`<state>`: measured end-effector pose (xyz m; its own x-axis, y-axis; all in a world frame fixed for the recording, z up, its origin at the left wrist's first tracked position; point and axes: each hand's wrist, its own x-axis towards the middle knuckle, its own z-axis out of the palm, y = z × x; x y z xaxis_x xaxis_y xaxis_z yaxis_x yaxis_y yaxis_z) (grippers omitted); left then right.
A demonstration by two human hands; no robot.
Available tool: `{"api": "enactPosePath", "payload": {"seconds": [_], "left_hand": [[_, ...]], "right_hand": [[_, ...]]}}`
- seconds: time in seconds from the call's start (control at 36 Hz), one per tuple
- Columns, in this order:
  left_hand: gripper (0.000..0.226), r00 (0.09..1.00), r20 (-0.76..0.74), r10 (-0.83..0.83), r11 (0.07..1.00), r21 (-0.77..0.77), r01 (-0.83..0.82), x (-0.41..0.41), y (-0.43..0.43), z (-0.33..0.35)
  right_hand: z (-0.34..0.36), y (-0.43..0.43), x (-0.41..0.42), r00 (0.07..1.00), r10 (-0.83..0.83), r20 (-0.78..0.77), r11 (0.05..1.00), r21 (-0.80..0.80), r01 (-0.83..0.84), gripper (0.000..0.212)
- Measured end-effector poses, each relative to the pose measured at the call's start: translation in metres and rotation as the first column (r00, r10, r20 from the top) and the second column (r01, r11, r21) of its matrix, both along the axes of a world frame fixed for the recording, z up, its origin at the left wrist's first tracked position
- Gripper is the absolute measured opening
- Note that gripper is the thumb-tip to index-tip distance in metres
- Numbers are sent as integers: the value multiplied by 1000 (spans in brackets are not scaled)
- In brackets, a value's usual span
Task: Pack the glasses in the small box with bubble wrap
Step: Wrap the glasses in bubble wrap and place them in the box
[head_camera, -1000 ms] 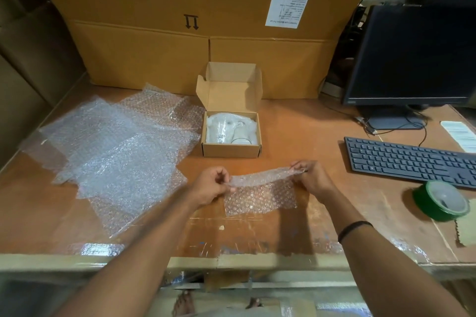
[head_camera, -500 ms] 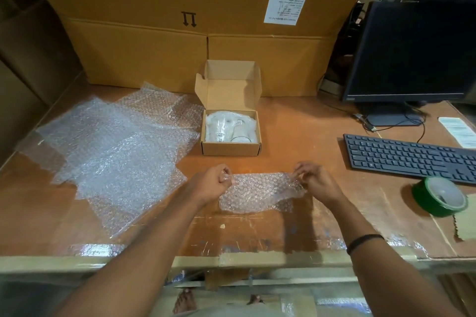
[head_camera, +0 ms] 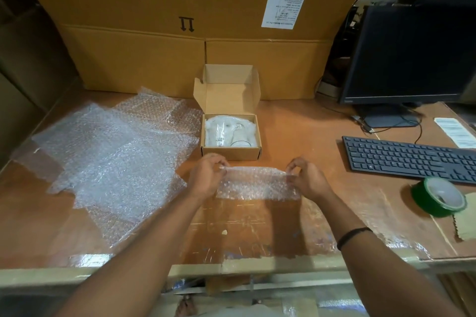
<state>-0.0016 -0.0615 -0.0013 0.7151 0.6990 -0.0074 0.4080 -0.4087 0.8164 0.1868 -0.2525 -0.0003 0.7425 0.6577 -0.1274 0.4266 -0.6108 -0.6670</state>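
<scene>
Head view: a scuffed brown table [head_camera: 296, 131] meets stacked cartons [head_camera: 128, 59] printed with handling symbols; their white label [head_camera: 283, 9] is too small to read. Left hand [head_camera: 206, 177] and right hand [head_camera: 307, 180] each pinch an end of a wrap strip [head_camera: 257, 184], just near of the open box [head_camera: 230, 154] holding the wrapped glasses [head_camera: 229, 131]. Spare sheets [head_camera: 116, 157] lie left, keyboard [head_camera: 407, 159] and tape [head_camera: 438, 197] right.

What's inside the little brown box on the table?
The small box holds what look like two clear glasses lying side by side on white wrapping. The wrapping hides the box floor, so anything beneath it cannot be seen.
</scene>
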Motion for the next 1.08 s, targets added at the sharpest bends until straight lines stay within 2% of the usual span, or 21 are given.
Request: {"api": "enactPosePath", "payload": {"seconds": [0.08, 0.17, 0.25, 0.36, 0.44, 0.53, 0.58, 0.64, 0.78, 0.89, 0.94, 1.06, 1.08], "left_hand": [[27, 981, 190, 32, 987, -164, -1, 0, 0, 10], [35, 971, 240, -9, 993, -113, 38, -4, 2, 11], [43, 978, 186, -92, 993, -54, 104, -15, 3, 1], [36, 967, -17, -254, 967, -27, 253, -31, 5, -19], [41, 940, -123, -319, 946, 18, 323, -40, 11, -29], [21, 902, -246, -355, 921, 70, 382, -41, 15, -30], [14, 893, -286, -347, 919, 86, 385, -41, 17, -30], [8, 910, -264, -320, 935, 67, 348, -38, 19, -30], [18, 945, -188, -268, 961, -123, 248, -32, 17, -29], [19, 968, -157, -197, 976, -126, 178, -25, 15, -28], [19, 971, -180, -160, 984, -100, 144, -21, 14, -29], [6, 922, -365, -131, 972, 136, 193, -15, 14, -26], [6, 907, -399, -133, 966, 152, 208, -14, 13, -25]], "right_hand": [[10, 1, 1, 988, -75, 134, 996, 56, 68, 26], [15, 0, -4, 987, -96, 132, 972, 224, 64, 31], [11, -5, -12, 991, -59, 119, 954, 298, 20, 41], [-8, -19, -22, 998, 26, 58, 992, 122, -33, 41], [-19, -26, -28, 992, 66, 108, 996, -67, -59, 37], [-22, -30, -32, 979, 120, 167, 984, -151, -94, 30], [-23, -31, -35, 975, 168, 145, 971, -192, -139, 31], [-21, -31, -36, 970, 213, 117, 953, -245, -180, 31], [-20, -29, -29, 986, 167, -5, 971, -176, -165, 17], [-21, -24, -27, 996, 88, 19, 984, -157, -84, 24], [-22, -18, -28, 998, 57, 30, 986, -158, -51, 21], [-21, -10, -33, 993, 46, 111, 959, -284, -12, 13], [-21, -9, -34, 990, 56, 130, 956, -292, -16, 14]]}}
